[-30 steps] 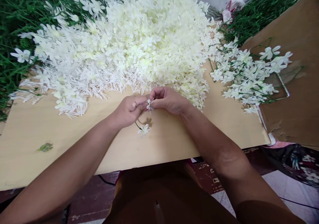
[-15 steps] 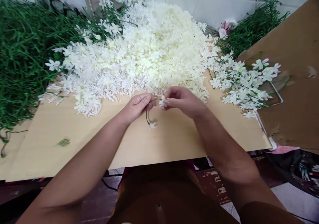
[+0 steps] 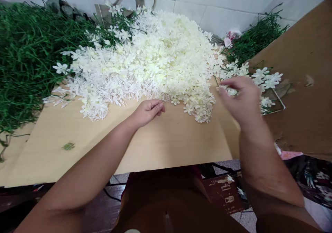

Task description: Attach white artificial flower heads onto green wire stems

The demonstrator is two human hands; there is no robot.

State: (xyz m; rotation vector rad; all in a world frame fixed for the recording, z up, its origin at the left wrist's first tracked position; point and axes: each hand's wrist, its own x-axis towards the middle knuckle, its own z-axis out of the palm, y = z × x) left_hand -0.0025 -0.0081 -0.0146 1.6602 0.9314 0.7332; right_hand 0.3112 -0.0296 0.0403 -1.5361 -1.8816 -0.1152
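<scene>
Worktop (image 3: 171,146): your right hand (image 3: 241,98) hangs at stemmed flowers (image 3: 273,80), apparently placing, fingers too blurred to tell; left hand (image 3: 149,112), fingers curled together. Next likely calls for snag-free withdrawal.

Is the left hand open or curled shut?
Curled: the left hand has its fingers folded inward, not spread. Whether it hides anything inside, I cannot tell.

The camera, worn on the head, looks forward and down from close above two bare arms (image 3: 103,150) and a flat tan tabletop (image 3: 171,143), to the white tiled wall (image 3: 192,1) behind.
</scene>
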